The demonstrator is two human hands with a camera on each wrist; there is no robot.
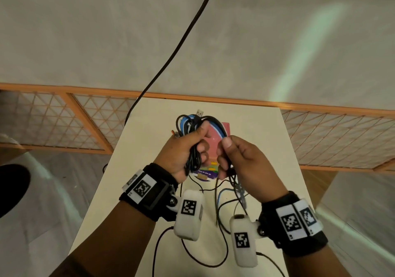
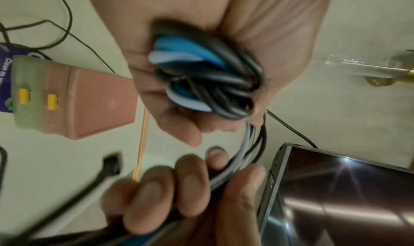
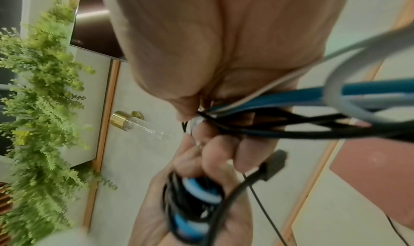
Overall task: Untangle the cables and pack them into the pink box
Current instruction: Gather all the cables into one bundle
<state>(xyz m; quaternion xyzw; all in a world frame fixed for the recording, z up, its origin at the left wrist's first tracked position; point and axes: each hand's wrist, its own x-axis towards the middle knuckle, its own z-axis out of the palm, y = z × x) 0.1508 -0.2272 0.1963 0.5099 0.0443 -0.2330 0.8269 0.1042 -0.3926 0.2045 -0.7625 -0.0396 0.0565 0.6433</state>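
Head view, left grip: the left hand (image 1: 185,148) is fisted round a bundle of cables (image 1: 193,124), black, blue and pale grey loops standing up out of the fist, held above the desk (image 1: 132,169).
Left wrist view, bundle: the coil (image 2: 206,83) sits packed in the palm, strands crossing one another; it looks gathered, not neatly wound.
Right grip: the right hand (image 1: 241,159) pinches a few strands between thumb and curled fingers (image 2: 190,184), just beside the left fist, with black and pale lengths running from one hand to the other.
Loose ends: below the hands, thin black cable tails (image 1: 222,212) and a blue one trail down and lie spread on the desk near the wrists; a black plug (image 3: 273,164) dangles free.
Pink box: the pink box (image 1: 215,137) lies on the desk right under and beyond the hands, resting partly on a purple printed card (image 1: 205,173). In the left wrist view the box (image 2: 100,99) shows a green edge with yellow clips; whether it is open I cannot tell, and no cable is seen inside it.
Progress, as a judgement: gathering is well under way, packing not begun. The tails on the desk are yet to be drawn in, any crossings in the coil sorted, and the bundle put into the box.
Other: a thick black cord (image 1: 181,41) runs off the far edge of the desk, apart from the bundle.
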